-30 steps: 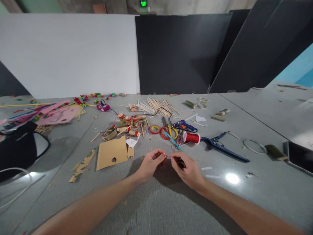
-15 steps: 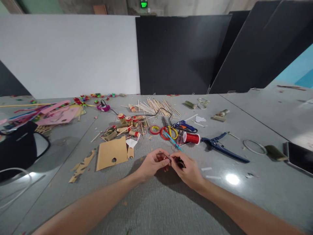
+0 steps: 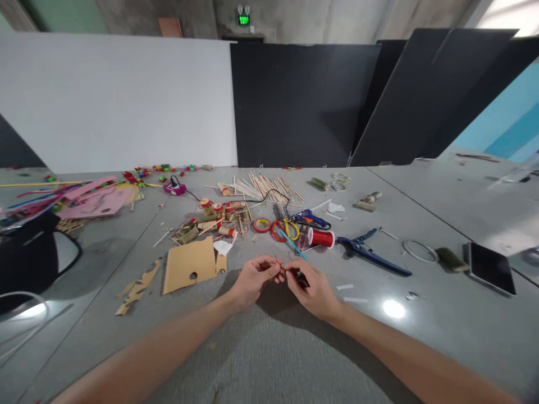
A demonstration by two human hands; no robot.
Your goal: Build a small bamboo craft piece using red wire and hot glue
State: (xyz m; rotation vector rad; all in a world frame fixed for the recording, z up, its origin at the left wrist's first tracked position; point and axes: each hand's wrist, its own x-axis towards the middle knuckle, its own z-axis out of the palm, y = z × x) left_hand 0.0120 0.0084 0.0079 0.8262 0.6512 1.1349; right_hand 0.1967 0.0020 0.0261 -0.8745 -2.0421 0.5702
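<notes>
My left hand [image 3: 254,281] is closed, its thumb and fingers pinching a thin red wire [image 3: 278,261] with a short end curling up. Fingertips of my right hand [image 3: 315,290] pinch the same red wire close beside the left thumb. Something dark [image 3: 302,279] shows in the curl of my right hand; I cannot make out what it is. Just beyond the hands lie a spool of red wire [image 3: 321,238], a blue stick [image 3: 293,244], scissors [image 3: 291,229] with red and yellow handles, and a roll of red tape [image 3: 261,225].
Dark blue cutters [image 3: 373,253], a metal ring [image 3: 420,251] and a phone [image 3: 490,268] lie to the right. A blue glue gun [image 3: 310,217] and wooden sticks [image 3: 273,188] are behind. Cardboard [image 3: 189,264] and bamboo pieces [image 3: 189,234] lie left. Upright boards [image 3: 298,106] edge the far side.
The view has tilted up and turned slightly right. Both hands stay together; the left fingers have shifted, and the wire's red end now sticks up between them.
</notes>
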